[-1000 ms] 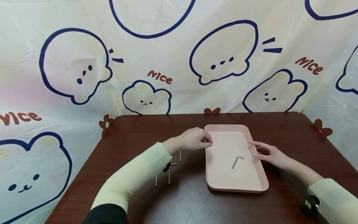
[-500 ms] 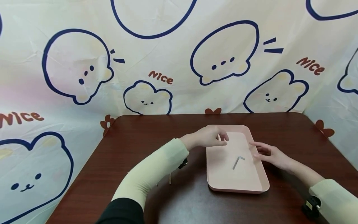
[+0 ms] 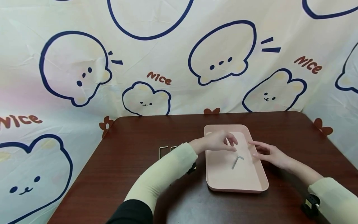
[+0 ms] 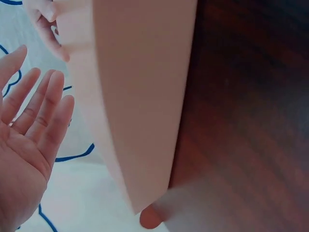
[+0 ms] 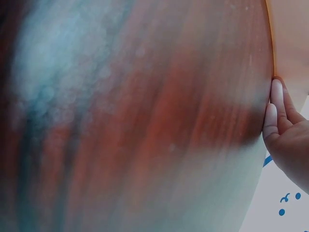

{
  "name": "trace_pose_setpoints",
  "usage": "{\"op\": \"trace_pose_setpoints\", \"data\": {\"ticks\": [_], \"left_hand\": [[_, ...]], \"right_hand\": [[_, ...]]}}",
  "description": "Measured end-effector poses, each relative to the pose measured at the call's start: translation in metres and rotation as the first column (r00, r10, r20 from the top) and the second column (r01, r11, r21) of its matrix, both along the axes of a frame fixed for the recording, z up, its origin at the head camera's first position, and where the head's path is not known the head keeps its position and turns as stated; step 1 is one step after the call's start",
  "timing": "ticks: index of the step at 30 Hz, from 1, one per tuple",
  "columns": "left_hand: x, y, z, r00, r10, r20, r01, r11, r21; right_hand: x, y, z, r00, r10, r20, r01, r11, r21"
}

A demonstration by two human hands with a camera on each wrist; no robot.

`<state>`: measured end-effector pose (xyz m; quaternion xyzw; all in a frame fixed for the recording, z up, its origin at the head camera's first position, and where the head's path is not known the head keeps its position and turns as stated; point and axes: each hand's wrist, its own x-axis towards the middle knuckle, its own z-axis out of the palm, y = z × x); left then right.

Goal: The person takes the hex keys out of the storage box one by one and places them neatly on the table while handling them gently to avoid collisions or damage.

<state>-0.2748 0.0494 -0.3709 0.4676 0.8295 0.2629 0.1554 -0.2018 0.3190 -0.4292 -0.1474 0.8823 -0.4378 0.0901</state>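
Note:
My left hand (image 3: 219,141) hovers over the upper part of a pink tray (image 3: 237,186), its fingers loosely spread. In the left wrist view, that hand (image 4: 36,125) shows its palm and extended fingers with nothing in them. A silver L-shaped hex key (image 3: 235,163) lies inside the tray, just below the left fingertips. At the tray's right side, my right hand (image 3: 272,156) touches the rim with fairly straight fingers. The right wrist view shows the fingers (image 5: 277,99) against the tray's outer wall.
Brass-coloured L-shaped pieces (image 3: 160,152) lie on the dark wooden table (image 3: 134,133) left of the tray, partly hidden by the left sleeve (image 3: 162,171). A patterned cloth (image 3: 179,62) hangs behind the table.
My left hand has moved rightward from the tray's left edge to over its middle. Brass-coloured pieces now show beyond the left sleeve. The right hand and the silver hex key stay put.

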Motion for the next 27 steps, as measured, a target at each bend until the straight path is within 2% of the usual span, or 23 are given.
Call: {"op": "trace_pose_setpoints", "data": {"ticks": [11, 20, 27], "left_hand": [[-0.002, 0.006, -0.022, 0.998, 0.017, 0.057, -0.022, 0.997, 0.078], [-0.001, 0.013, -0.040, 0.991, 0.007, 0.134, -0.017, 0.997, 0.078], [0.005, 0.021, -0.046, 0.984, 0.066, 0.166, -0.080, 0.994, 0.076]], "right_hand": [[0.000, -0.001, 0.000, 1.000, 0.011, -0.007, -0.011, 1.000, -0.007], [0.000, -0.001, 0.001, 0.999, 0.022, -0.023, -0.023, 0.999, -0.034], [0.001, -0.001, 0.000, 0.999, 0.022, -0.029, -0.023, 0.999, -0.034]]}}
